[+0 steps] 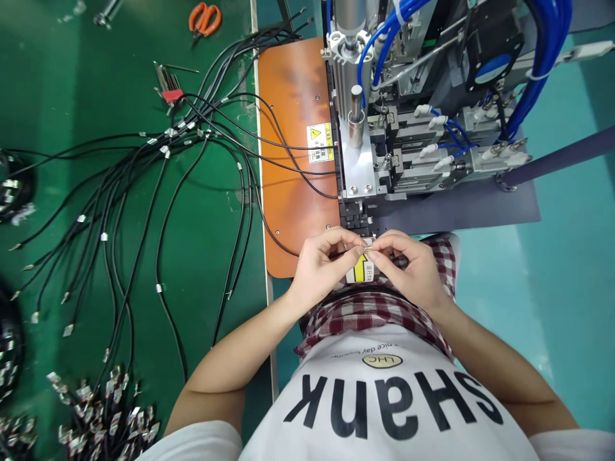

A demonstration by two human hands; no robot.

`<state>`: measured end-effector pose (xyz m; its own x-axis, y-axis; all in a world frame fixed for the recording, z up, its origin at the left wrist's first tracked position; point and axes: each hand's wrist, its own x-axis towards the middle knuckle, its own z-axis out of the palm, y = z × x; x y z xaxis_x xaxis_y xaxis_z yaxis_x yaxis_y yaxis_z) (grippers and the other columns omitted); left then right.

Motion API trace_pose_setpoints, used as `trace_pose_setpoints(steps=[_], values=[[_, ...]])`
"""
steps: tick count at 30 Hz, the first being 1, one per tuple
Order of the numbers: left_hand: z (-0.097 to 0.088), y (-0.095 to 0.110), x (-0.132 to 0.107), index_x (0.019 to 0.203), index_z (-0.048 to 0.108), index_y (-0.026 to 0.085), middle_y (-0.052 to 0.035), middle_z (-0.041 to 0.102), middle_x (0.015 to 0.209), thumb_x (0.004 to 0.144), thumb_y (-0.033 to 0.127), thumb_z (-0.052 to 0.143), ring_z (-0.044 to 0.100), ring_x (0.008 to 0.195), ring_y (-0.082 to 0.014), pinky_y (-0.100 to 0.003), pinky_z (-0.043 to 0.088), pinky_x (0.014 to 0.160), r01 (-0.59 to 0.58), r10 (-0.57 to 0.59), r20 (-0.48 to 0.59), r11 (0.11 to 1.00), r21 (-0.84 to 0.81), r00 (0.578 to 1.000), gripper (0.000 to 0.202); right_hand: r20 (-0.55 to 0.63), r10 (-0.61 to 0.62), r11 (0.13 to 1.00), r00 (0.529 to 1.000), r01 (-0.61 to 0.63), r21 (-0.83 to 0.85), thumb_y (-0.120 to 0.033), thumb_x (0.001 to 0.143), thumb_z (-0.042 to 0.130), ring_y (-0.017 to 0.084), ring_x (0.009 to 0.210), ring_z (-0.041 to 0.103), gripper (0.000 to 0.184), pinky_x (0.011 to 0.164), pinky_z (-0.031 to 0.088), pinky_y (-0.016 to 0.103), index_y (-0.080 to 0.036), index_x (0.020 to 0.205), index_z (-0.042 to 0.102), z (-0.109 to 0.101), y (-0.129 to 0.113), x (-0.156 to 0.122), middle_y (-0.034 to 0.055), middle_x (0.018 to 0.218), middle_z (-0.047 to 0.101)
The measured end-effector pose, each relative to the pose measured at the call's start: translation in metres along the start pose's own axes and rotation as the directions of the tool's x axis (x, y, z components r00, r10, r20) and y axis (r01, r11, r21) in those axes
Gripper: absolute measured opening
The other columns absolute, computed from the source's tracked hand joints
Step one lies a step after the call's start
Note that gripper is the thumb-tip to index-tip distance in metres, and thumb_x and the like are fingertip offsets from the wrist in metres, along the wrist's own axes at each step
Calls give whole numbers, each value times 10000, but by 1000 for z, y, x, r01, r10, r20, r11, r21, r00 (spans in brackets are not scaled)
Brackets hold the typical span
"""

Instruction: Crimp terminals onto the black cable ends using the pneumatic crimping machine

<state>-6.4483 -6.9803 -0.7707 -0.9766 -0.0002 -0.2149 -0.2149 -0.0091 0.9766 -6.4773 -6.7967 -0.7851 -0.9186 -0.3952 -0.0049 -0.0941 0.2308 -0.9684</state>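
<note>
My left hand (321, 266) pinches the end of a black cable (283, 248), which comes across the orange plate from the bundle on the left. Facing it, my right hand (410, 266) is closed in a pinch, thumb and fingertip on the thin wires (368, 249) at that cable's end. The fingertips of both hands nearly meet just in front of the machine's lower edge. Fingers hide most of the cable tip. Directly below the wires sits a white label with a yellow arrow (360, 269).
An orange plate (293, 211) joins the green table to a machine with metal cylinders (355, 121) and blue air hoses (542, 64). Black cables (144, 192) spread over the table. Orange-handled snips (205, 20) lie at the back; bundled cable ends (106, 416) lie at the near left.
</note>
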Motion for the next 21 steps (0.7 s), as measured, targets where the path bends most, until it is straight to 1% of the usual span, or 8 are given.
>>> trace_pose_setpoints(steps=[3, 5, 7, 10, 13, 17, 21], values=[[-2, 0, -1, 849, 723, 168, 13, 568, 647, 812, 370, 795, 471, 548, -83, -229, 395, 512, 29, -30, -10, 999, -37, 1000, 217, -22, -46, 998, 999, 45, -39, -260, 917, 675, 160, 744, 609, 60, 663, 475, 309, -226, 888, 715, 2, -1, -1, 28, 863, 675], [-4, 0, -2, 866, 723, 168, 22, 565, 636, 804, 363, 804, 469, 527, -74, -219, 381, 491, 63, -64, -2, 995, -75, 998, 220, -37, -93, 992, 995, 90, -89, -272, 896, 712, 156, 724, 612, 45, 686, 485, 319, -231, 889, 729, 2, 0, -1, 23, 859, 688], [-5, -1, -3, 879, 721, 165, 21, 586, 661, 799, 349, 811, 477, 527, -65, -207, 375, 483, 88, -88, 11, 989, -117, 996, 219, -48, -134, 982, 990, 126, -140, -273, 873, 744, 144, 687, 603, 47, 699, 485, 325, -231, 892, 736, 2, 1, -1, 16, 855, 697], [-5, -1, -4, 876, 721, 161, 14, 618, 713, 795, 316, 819, 503, 559, -57, -192, 397, 506, 98, -96, 16, 981, -167, 995, 201, -46, -158, 974, 986, 149, -169, -245, 880, 728, 142, 689, 615, 23, 705, 486, 324, -227, 893, 734, 2, 1, 0, 15, 853, 703], [-5, -2, -4, 875, 723, 160, 12, 637, 747, 792, 284, 822, 512, 576, -48, -185, 435, 551, 103, -100, 24, 970, -222, 995, 179, -40, -152, 981, 988, 145, -131, -217, 888, 695, 151, 715, 629, 30, 687, 491, 314, -219, 870, 720, 4, 0, 1, 20, 842, 692], [-4, -6, -5, 882, 726, 157, 4, 663, 798, 778, 263, 832, 496, 569, -35, -183, 456, 585, 109, -105, 28, 950, -294, 994, 181, -42, -115, 993, 993, 113, -43, -184, 874, 685, 137, 683, 594, 47, 624, 471, 285, -210, 836, 696, 10, 0, 1, 8, 801, 654], [-3, -10, -5, 870, 720, 155, 3, 661, 780, 776, 267, 833, 506, 586, -41, -180, 453, 601, 114, -115, 15, 941, -319, 993, 185, -43, -92, 996, 995, 91, -24, -150, 868, 681, 131, 690, 584, 74, 647, 463, 282, -205, 819, 687, 14, 2, -1, -2, 788, 639]])
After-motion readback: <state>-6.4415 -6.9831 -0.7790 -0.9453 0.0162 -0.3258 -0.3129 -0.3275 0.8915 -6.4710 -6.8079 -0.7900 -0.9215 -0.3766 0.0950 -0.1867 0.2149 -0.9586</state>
